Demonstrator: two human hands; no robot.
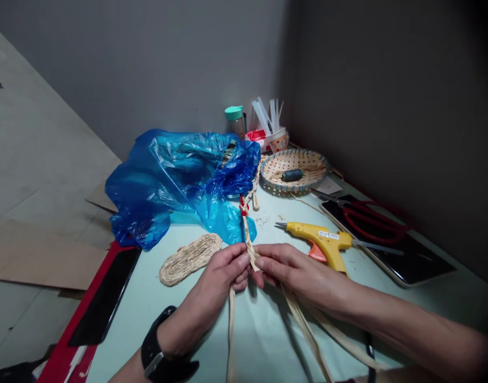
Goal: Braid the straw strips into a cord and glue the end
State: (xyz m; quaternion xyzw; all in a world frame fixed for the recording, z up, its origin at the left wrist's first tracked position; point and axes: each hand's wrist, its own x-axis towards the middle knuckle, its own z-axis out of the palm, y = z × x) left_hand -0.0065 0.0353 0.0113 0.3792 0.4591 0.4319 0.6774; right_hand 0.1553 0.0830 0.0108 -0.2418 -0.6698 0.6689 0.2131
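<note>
Between my two hands runs a pale straw braid (247, 227), its far part tied with red cord (244, 206). My left hand (228, 268) pinches the braid's near end from the left, thumb on top. From the right, my right hand (287, 266) grips the same end, thumb and fingers pressed on the flat strands. Loose straw strands (303, 324) hang down below my right hand, and another strand drops below my left. An oval coiled straw piece (191, 259) lies left of my left hand. Right of the braid rests a yellow glue gun (321, 238).
A crumpled blue plastic bag (167, 170) covers the back left. Behind stand a woven basket (295, 183) holding a thread spool (292, 175), a cup of glue sticks (278, 139) and a green-lidded jar (234, 118). Red-handled scissors (371, 221) lie on a dark tablet (403, 260) at right.
</note>
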